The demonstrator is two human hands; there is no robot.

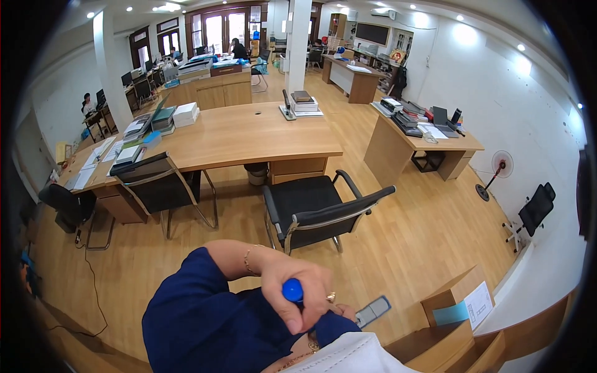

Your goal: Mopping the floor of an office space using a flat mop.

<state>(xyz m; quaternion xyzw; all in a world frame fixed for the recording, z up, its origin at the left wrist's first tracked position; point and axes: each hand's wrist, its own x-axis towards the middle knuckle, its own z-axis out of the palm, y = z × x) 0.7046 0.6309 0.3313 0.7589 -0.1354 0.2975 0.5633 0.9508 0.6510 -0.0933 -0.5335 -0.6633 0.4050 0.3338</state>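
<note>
Clasping blue-topped object (292, 290): left hand (314, 281) | right hand (345, 310): at grey-blue panel (375, 311) | right grip, bin (256, 177) contents unclear

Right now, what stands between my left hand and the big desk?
In the head view, a black armchair stands between your left hand and the desk.

**Blues and Browns**

On our side of the large light-brown desk (255, 133), we saw a bright-blue object (292, 290) in our left hand (313, 281), our navy sleeve (193, 304), a blue-edged grey panel (374, 309), and a black chair (305, 199) with a silvery frame (289, 235). Beneath the desk ran a honey-coloured, plank-patterned floor (410, 236).
</note>
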